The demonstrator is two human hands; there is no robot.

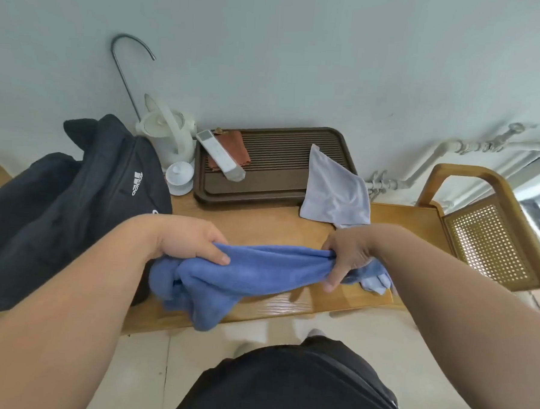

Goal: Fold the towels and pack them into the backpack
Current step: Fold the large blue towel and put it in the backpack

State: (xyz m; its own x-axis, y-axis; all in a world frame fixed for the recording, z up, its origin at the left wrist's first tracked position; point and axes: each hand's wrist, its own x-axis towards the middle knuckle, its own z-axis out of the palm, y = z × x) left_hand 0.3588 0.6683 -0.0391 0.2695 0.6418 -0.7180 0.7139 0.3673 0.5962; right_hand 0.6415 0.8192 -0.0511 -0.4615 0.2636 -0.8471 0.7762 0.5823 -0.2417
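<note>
A blue towel (258, 275) is bunched and stretched between my two hands above the front of the wooden table (271, 223). My left hand (188, 240) grips its left end, where loose folds hang down past the table's edge. My right hand (347, 258) pinches the right end. A pale grey-lilac towel (335, 192) lies crumpled at the back right, partly over the tray's corner. The black backpack (62, 212) with a white logo stands on the table's left side, beside my left forearm.
A dark brown slatted tea tray (275, 192) holds a white remote-like bar (221, 155) and a reddish cloth (234, 146). A white kettle (169, 133) and lidded cup (179, 174) stand by the backpack. A wooden cane chair (492, 234) stands at right; pipes run along the wall.
</note>
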